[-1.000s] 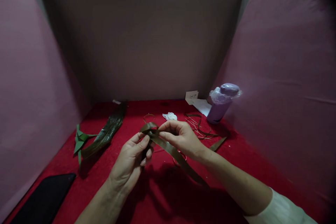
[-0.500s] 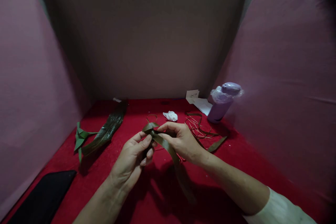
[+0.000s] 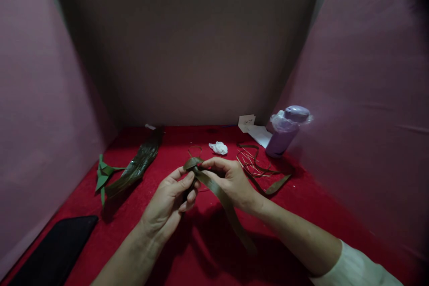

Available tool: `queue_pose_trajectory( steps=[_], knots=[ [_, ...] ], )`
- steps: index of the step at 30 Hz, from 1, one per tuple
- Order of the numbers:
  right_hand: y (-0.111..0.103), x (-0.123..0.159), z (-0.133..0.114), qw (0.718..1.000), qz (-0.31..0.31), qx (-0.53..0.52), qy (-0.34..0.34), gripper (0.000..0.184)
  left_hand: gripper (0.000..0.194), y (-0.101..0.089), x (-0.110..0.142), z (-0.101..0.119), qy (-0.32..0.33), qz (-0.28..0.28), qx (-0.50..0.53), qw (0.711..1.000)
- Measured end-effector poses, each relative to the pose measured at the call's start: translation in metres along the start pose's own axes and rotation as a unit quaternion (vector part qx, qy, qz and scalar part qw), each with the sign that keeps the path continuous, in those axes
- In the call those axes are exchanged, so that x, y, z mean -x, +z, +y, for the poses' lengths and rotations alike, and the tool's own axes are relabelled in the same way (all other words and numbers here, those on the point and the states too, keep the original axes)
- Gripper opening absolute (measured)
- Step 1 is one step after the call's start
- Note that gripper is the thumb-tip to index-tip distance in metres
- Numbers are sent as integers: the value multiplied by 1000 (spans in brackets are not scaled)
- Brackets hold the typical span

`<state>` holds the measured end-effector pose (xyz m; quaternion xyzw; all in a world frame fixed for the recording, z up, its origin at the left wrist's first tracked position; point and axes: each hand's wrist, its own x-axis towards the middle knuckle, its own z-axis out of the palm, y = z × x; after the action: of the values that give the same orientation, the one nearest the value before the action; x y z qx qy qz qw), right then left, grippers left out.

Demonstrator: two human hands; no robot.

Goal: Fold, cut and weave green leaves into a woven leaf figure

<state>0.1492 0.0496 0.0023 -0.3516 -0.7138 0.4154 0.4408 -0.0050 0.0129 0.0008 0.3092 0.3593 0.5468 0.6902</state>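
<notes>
Both of my hands pinch one long olive-green leaf strip point(image 3: 221, 199) above the red cloth. My left hand point(image 3: 169, 203) grips the strip's folded part from below, thumb on top. Closed on the same fold from the right is my right hand point(image 3: 231, 178), fingers curled around it. A small loop of the strip pokes up between the two hands, and its free tail hangs down toward me, under my right wrist.
On the red cloth point(image 3: 295, 201) lie a wide dark leaf point(image 3: 136, 167), a folded green leaf piece point(image 3: 102, 176), loose strips and thin sticks point(image 3: 256, 165), a white crumpled scrap point(image 3: 218, 147), paper cards point(image 3: 251, 127), a purple bottle point(image 3: 284, 132) and a black flat object point(image 3: 53, 252). Pink and brown panels enclose the space.
The strip's tail swung from pointing right along my forearm to hanging closer beneath my wrist. My right-hand fingers closed tighter on the fold. My left hand barely moved.
</notes>
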Motion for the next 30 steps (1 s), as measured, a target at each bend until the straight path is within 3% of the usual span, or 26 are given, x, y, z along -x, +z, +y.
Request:
queue_pose_trajectory(
  steps=[3, 9, 16, 24, 30],
  knots=[
    [1, 1, 0, 999, -5, -35, 8, 13, 18, 1, 1, 1, -9, 6, -2, 1000],
    [-2, 3, 0, 1000, -8, -3, -5, 12, 17, 2, 3, 2, -14, 7, -1, 1000],
    [-8, -6, -7, 988, -90, -92, 81, 33, 24, 5, 4, -2, 31, 47, -50, 997],
    [2, -3, 0, 992, -10, -95, 86, 19, 18, 10, 3, -7, 65, 52, -33, 996],
    [5, -2, 0, 985, -4, -136, 104, 19, 17, 9, 2, -8, 54, 82, 7, 995]
  ],
)
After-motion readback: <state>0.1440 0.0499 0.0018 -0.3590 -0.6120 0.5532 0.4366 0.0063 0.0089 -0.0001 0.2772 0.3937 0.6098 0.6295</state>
